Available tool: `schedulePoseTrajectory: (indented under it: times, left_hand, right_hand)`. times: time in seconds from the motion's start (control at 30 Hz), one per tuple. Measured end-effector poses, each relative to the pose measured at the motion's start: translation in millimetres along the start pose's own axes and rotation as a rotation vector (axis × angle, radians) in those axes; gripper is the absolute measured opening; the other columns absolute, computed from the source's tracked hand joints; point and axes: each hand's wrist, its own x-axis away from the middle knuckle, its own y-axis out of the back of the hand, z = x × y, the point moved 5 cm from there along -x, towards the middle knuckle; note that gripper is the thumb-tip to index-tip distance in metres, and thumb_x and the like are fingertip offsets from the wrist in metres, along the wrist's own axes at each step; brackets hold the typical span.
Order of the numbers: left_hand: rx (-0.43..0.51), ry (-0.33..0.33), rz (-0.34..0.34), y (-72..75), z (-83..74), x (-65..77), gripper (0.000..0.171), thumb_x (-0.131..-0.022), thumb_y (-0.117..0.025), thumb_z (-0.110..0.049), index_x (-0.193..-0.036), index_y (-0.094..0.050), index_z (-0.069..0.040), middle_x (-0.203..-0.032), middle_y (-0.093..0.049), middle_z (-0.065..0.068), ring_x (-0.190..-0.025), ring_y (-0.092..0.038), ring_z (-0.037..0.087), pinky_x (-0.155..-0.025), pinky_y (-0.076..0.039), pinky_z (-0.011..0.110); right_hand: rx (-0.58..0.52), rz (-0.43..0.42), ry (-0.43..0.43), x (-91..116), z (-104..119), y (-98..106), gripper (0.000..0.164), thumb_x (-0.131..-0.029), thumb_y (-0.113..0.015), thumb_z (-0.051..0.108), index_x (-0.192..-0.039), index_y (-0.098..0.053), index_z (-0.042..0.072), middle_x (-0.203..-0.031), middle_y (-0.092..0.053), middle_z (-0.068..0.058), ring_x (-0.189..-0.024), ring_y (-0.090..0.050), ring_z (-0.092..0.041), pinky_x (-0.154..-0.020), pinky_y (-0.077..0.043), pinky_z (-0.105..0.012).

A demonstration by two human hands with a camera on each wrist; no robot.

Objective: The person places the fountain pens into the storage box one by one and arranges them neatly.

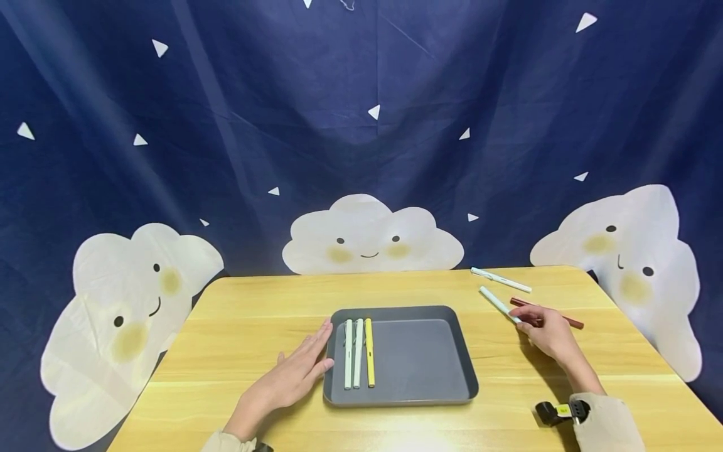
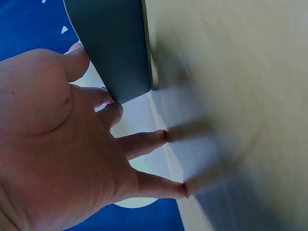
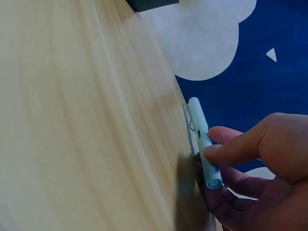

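Observation:
My right hand [image 1: 546, 331] pinches a pale mint pen [image 3: 201, 139] between thumb and fingers near its lower end. In the head view this mint pen [image 1: 497, 302] lies slanted to the right of the tray. A dark red pen [image 1: 572, 322] is partly covered by the same hand. At the tray's left side is my left hand [image 1: 290, 378], its fingers extended and the fingertips right at the rim. The dark grey tray [image 1: 418, 395] holds two pale mint pens [image 1: 358, 355] and a yellow pen [image 1: 369, 355], side by side and upright in view along its left part.
Farther back on the right, a whitish pen [image 1: 503, 280] lies near the table's far edge. The wooden table [image 1: 254, 314] ends at a dark blue curtain [image 1: 361, 75] with cloud faces. A black band device [image 1: 559, 412] sits at the right wrist.

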Motion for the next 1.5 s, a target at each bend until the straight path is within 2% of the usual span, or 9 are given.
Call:
schedulePoseTrajectory:
  times: [0.23, 0.37, 0.47, 0.7, 0.83, 0.93, 1.07, 1.27, 1.5]
  left_hand:
    - [-0.002, -0.007, -0.003, -1.0, 2.3, 0.0, 0.067, -0.110, -0.042, -0.044, -0.167, -0.013, -0.020, -0.172, -0.009, -0.001, -0.152, -0.022, 0.041, -0.101, -0.013, 0.088]
    - [-0.005, -0.004, -0.002, -1.0, 2.3, 0.8, 0.068, -0.110, -0.042, -0.045, -0.167, -0.014, -0.020, -0.172, -0.009, -0.001, -0.152, -0.022, 0.041, -0.101, -0.013, 0.088]
    - [-0.009, -0.006, -0.001, -0.5, 1.1, 1.3, 0.067, -0.110, -0.041, -0.045, -0.167, -0.014, -0.020, -0.172, -0.009, -0.002, -0.152, -0.022, 0.041, -0.101, -0.013, 0.088]
    - [-0.011, 0.000, -0.004, -1.0, 1.3, 1.9, 0.067, -0.111, -0.041, -0.044, -0.167, -0.013, -0.020, -0.172, -0.009, -0.002, -0.152, -0.022, 0.040, -0.101, -0.013, 0.088]
    - [-0.004, 0.002, -0.008, -1.7, 2.5, 2.6, 0.067, -0.111, -0.041, -0.044, -0.167, -0.013, -0.021, -0.172, -0.009, -0.002, -0.153, -0.022, 0.040, -0.102, -0.013, 0.087]
    - [0.000, 0.005, -0.009, -2.4, 4.1, 2.8, 0.067, -0.110, -0.042, -0.043, -0.167, -0.013, -0.022, -0.172, -0.009, -0.002, -0.153, -0.022, 0.040, -0.103, -0.012, 0.087]
    - [0.002, 0.011, -0.006, -2.5, 5.5, 2.7, 0.067, -0.110, -0.042, -0.044, -0.167, -0.012, -0.023, -0.172, -0.009, -0.003, -0.153, -0.021, 0.039, -0.103, -0.012, 0.086]
    - [0.002, 0.013, -0.002, -2.0, 4.9, 1.9, 0.067, -0.110, -0.042, -0.044, -0.167, -0.012, -0.023, -0.171, -0.008, -0.003, -0.153, -0.021, 0.040, -0.103, -0.011, 0.086]
    - [-0.007, 0.001, -0.007, -2.2, 4.4, 0.5, 0.067, -0.110, -0.042, -0.044, -0.167, -0.013, -0.022, -0.172, -0.010, -0.002, -0.152, -0.023, 0.041, -0.102, -0.012, 0.087]
  right_hand:
    - [-0.124, 0.016, 0.010, 2.7, 4.1, 0.7, 0.022, -0.097, -0.065, -0.004, -0.117, -0.073, -0.005, -0.120, -0.068, -0.028, -0.082, -0.059, -0.006, -0.061, -0.047, -0.022]
    - [-0.229, 0.033, 0.027, 2.4, 6.4, -0.8, 0.025, -0.097, -0.064, -0.004, -0.120, -0.070, -0.008, -0.126, -0.066, -0.028, -0.080, -0.060, -0.005, -0.057, -0.049, -0.023]
    - [-0.297, 0.051, 0.024, 2.7, 7.9, -1.2, 0.027, -0.098, -0.064, -0.002, -0.123, -0.068, -0.009, -0.125, -0.068, -0.021, -0.080, -0.061, -0.007, -0.058, -0.053, -0.024]
    - [-0.416, 0.100, 0.027, 3.5, 11.0, -1.7, 0.034, -0.100, -0.063, 0.001, -0.131, -0.062, -0.012, -0.133, -0.062, 0.009, -0.094, -0.065, -0.002, -0.072, -0.059, -0.025]
    - [-0.482, 0.119, 0.025, 5.0, 14.7, -2.0, 0.036, -0.100, -0.062, -0.001, -0.134, -0.060, -0.012, -0.136, -0.057, 0.010, -0.099, -0.066, -0.001, -0.073, -0.059, -0.025]
    - [-0.506, 0.134, 0.033, 6.2, 19.3, -1.4, 0.038, -0.101, -0.063, 0.002, -0.136, -0.060, -0.010, -0.136, -0.056, 0.010, -0.103, -0.064, 0.001, -0.075, -0.059, -0.025]
    - [-0.568, 0.163, 0.042, 6.6, 25.8, -0.1, 0.039, -0.101, -0.064, 0.005, -0.137, -0.060, -0.008, -0.127, -0.065, 0.015, -0.102, -0.066, -0.001, -0.076, -0.058, -0.024]
    - [-0.665, 0.210, 0.015, 7.1, 32.0, 0.2, 0.036, -0.100, -0.066, 0.002, -0.135, -0.065, -0.002, -0.115, -0.074, 0.011, -0.098, -0.070, -0.007, -0.078, -0.059, -0.024]
    - [-0.678, 0.184, 0.014, 8.2, 39.6, 0.2, 0.036, -0.100, -0.067, 0.007, -0.134, -0.064, -0.004, -0.114, -0.074, 0.009, -0.097, -0.072, -0.013, -0.079, -0.061, -0.029]
